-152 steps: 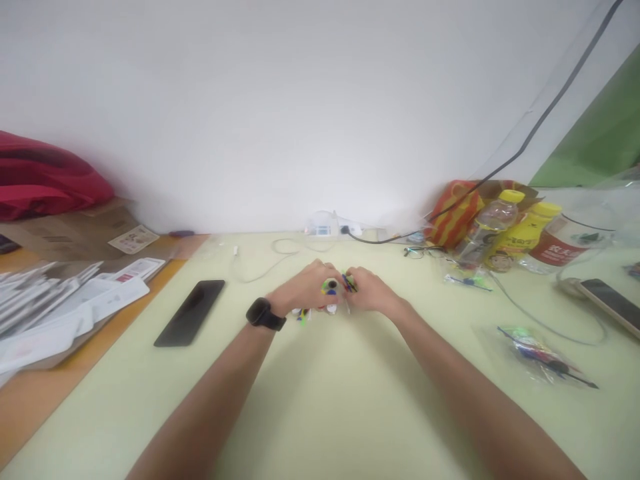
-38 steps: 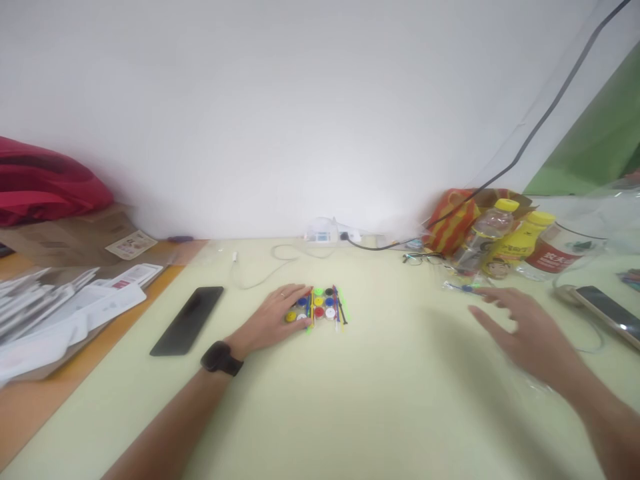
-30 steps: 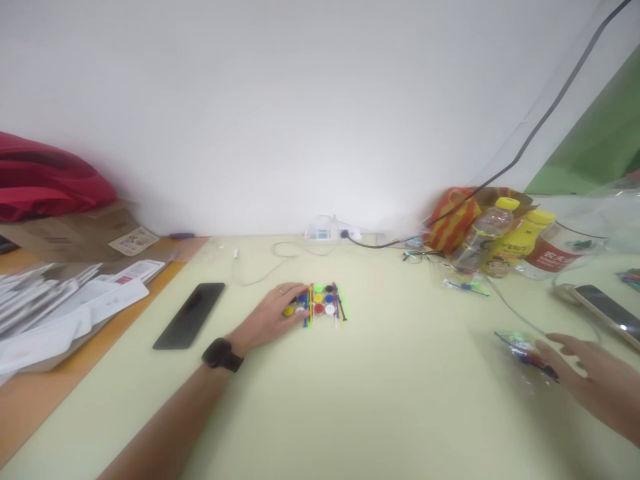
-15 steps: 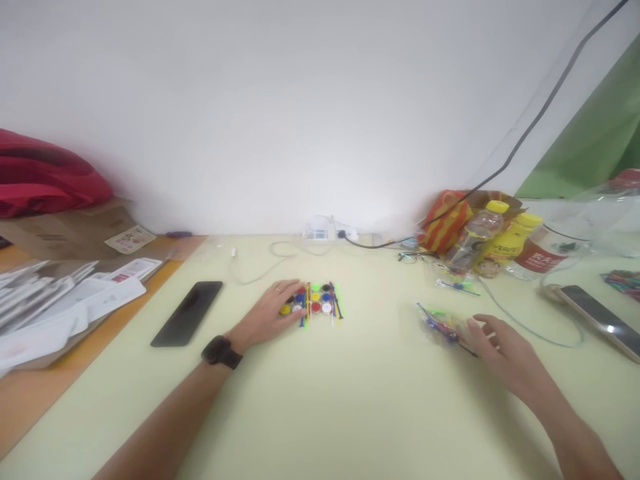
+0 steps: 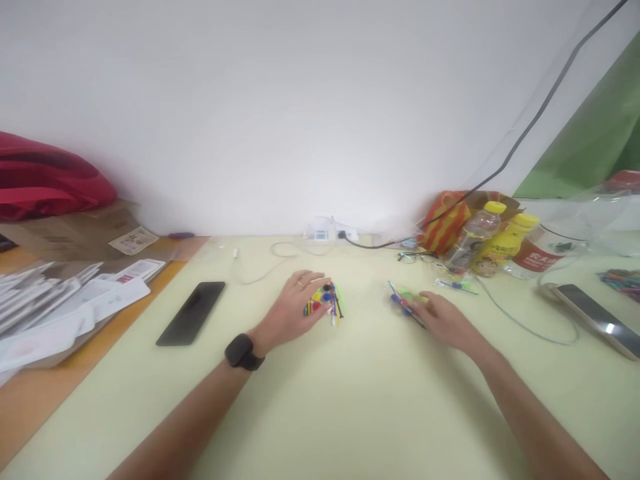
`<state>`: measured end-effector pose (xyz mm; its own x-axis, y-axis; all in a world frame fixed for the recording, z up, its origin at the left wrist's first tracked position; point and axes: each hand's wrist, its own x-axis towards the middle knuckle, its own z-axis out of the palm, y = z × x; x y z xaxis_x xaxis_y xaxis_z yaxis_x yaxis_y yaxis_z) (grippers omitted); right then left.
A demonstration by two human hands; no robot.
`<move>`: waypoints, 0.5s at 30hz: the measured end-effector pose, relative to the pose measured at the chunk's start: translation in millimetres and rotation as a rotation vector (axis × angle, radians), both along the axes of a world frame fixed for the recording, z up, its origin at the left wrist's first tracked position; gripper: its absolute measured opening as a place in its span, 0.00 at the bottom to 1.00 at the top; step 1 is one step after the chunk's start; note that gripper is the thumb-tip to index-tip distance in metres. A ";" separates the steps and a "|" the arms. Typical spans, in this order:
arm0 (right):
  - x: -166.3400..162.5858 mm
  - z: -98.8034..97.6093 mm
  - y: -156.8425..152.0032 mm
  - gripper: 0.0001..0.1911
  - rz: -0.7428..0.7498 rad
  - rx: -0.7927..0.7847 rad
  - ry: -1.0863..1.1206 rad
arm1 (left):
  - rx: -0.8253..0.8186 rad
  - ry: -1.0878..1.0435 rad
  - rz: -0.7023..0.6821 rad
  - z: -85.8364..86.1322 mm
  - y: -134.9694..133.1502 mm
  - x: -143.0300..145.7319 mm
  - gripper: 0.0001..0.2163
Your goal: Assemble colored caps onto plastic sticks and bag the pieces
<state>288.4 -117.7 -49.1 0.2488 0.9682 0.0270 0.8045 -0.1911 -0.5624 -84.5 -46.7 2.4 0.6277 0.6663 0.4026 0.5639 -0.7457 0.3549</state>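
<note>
My left hand [image 5: 293,310] lies over the left part of a set of small coloured round pieces [image 5: 327,297], its fingers stretched out and apart. Black, blue, yellow and red pieces show past my thumb; the rest are covered. Thin coloured sticks [image 5: 338,304] lie along the right side of these pieces. To the right, the fingers of my right hand [image 5: 440,319] are closed on the right end of a small clear plastic bag [image 5: 404,303] with coloured sticks and blue and green pieces in it.
A black phone [image 5: 191,313] lies left of my left hand. Envelopes [image 5: 75,307] and a cardboard box [image 5: 75,230] are farther left. Bottles [image 5: 505,247], a small bag of pieces [image 5: 456,287], a cable [image 5: 525,333] and another phone [image 5: 597,319] occupy the right side.
My right hand has moved left and slightly away from me, bringing the plastic bag nearer the coloured pieces. My left hand has slid right, covering more of the pieces.
</note>
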 end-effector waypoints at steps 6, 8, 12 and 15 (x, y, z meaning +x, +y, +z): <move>-14.4 17.0 45.5 0.25 0.066 -0.096 0.189 | -0.091 0.070 -0.060 21.6 20.8 42.5 0.21; -15.4 28.3 58.7 0.27 0.053 -0.103 0.249 | -0.103 0.062 -0.050 29.4 31.5 57.0 0.20; -13.3 63.1 79.9 0.28 0.099 0.010 0.289 | -0.244 -0.030 0.000 41.4 55.4 75.0 0.19; -16.7 91.5 87.0 0.25 0.228 0.126 0.290 | -0.322 -0.119 -0.001 41.4 71.4 74.3 0.18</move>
